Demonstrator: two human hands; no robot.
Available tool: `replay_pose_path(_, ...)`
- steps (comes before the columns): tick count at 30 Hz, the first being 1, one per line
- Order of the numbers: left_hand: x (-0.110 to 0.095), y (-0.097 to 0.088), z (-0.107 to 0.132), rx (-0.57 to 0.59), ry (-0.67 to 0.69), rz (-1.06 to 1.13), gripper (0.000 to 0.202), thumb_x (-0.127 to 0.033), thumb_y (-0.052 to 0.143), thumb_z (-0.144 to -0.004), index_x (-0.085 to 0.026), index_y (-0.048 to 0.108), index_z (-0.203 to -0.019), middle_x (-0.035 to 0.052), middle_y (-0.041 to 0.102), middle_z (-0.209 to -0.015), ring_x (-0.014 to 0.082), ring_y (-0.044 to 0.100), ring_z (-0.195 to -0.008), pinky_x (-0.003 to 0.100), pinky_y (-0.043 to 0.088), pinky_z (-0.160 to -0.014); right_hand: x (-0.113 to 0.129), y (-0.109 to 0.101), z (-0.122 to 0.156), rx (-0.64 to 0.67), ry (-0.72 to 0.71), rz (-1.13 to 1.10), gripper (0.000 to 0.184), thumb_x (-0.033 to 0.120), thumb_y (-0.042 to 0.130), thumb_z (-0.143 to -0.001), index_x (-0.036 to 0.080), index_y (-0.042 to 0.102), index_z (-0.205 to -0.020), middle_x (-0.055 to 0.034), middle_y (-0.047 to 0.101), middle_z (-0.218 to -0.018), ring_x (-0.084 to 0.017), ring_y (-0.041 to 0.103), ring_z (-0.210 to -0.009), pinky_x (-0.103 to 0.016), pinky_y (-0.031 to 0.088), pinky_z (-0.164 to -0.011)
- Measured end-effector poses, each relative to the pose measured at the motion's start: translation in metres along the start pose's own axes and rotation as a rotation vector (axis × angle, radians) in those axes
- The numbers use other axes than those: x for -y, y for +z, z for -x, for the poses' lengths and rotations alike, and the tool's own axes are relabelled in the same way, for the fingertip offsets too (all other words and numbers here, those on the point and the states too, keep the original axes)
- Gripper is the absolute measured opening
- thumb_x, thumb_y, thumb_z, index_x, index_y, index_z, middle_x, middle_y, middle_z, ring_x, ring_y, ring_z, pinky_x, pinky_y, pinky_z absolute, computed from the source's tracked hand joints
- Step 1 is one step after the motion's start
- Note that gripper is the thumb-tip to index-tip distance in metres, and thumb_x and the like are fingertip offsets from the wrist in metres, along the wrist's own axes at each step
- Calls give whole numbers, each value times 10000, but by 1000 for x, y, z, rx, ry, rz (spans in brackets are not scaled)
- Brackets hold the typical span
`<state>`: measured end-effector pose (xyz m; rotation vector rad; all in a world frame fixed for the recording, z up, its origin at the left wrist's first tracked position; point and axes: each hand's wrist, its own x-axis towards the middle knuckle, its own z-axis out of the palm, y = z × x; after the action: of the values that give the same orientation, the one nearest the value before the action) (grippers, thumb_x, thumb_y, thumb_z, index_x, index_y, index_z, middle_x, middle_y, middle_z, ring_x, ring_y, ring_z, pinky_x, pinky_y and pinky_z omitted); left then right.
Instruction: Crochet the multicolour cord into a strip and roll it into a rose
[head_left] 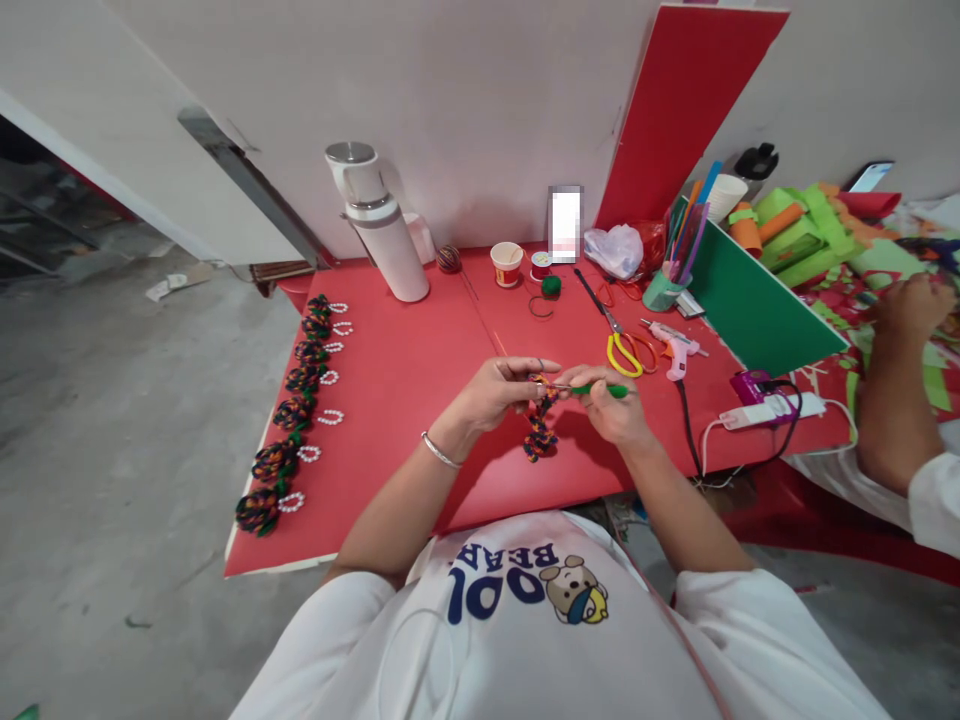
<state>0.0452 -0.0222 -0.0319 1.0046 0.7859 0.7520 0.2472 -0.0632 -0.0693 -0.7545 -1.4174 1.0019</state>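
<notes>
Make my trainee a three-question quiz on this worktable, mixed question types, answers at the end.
1. Which of the wearer's hands holds the green-handled tool?
2. True or false: the white flask stands on the red tabletop.
3. What lies right next to the pink glue gun?
A) Paper cup
B) Scissors
C) Ball of striped yarn

Key: 1. The right hand; 2. True; 3. B.

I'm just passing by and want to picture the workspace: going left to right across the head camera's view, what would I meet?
Beaded yarn bundles, white flask, yarn ball, wearer's left hand, wearer's right hand, pink glue gun, power strip, another person's hand.
</notes>
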Motion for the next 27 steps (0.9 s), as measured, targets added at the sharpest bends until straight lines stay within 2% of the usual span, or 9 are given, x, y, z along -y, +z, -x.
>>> replay_pose_path(3,6,1,-1,-45,18,6,531,-223,901,-545,-131,810,-1060,40,739,-754,73,554,-536,191,369,-468,-10,15,11,-105,-93,187,290,525,616,-957,296,780,-1024,-64,771,-1100,-229,719,-1084,-435,593,-978)
replay_pose_path(7,2,-1,1,-19,-12,-45,495,-300,911,-594,-134,813,-1050,43,736,-759,88,579,-562,192,379,-459,-13,22,21,-162,-144,229,264,483,598,-977,311,768,-1083,-62,776,-1092,-233,713,-1041,-430,602,-903)
replay_pose_path(10,-2,-3,0,-23,39,-104,415,-357,933,-608,-125,822,-933,48,729,-722,96,596,-585,193,388,-481,-8,21,22,-141,-178,257,259,465,583,-989,300,765,-1070,-62,790,-1059,-240,717,-1025,-454,589,-928)
replay_pose_path(12,-2,-2,-1,-34,73,-96,413,-342,954,-578,-123,818,-900,46,734,-714,102,611,-597,207,438,-538,-3,21,22,-145,-191,294,242,417,567,-1005,294,759,-1084,-62,790,-1059,-235,717,-1026,-449,588,-929)
replay_pose_path(16,7,3,-5,-48,109,3,510,-298,978,-518,-113,807,-961,44,740,-736,131,663,-677,268,531,-691,2,26,26,-199,-255,496,223,293,579,-1005,310,740,-1158,-52,776,-1126,-217,700,-1048,-428,570,-943)
replay_pose_path(18,13,7,-5,-95,143,29,531,-286,970,-533,-106,801,-1002,25,713,-702,111,632,-645,249,506,-658,-1,31,30,-245,-306,639,244,274,608,-988,325,733,-1192,-52,765,-1162,-221,686,-1068,-431,560,-956)
replay_pose_path(21,19,14,-4,-159,139,76,561,-279,946,-574,-112,787,-1085,1,679,-675,69,548,-560,203,396,-530,-13,37,35,-333,-378,759,302,273,634,-974,351,707,-1256,-56,750,-1188,-229,678,-1090,-434,564,-953)
replay_pose_path(24,18,17,-1,-110,27,136,551,-278,945,-564,-121,793,-1069,3,673,-699,51,514,-522,188,303,-453,-23,40,36,-375,-455,731,336,273,613,-987,369,677,-1303,-58,742,-1185,-229,686,-1083,-439,579,-923)
replay_pose_path(27,13,14,0,-34,-55,168,529,-276,966,-523,-130,806,-1006,11,675,-723,57,536,-527,177,241,-412,-25,37,32,-327,-482,663,325,282,604,-994,378,681,-1294,-47,750,-1154,-223,694,-1060,-436,589,-899)
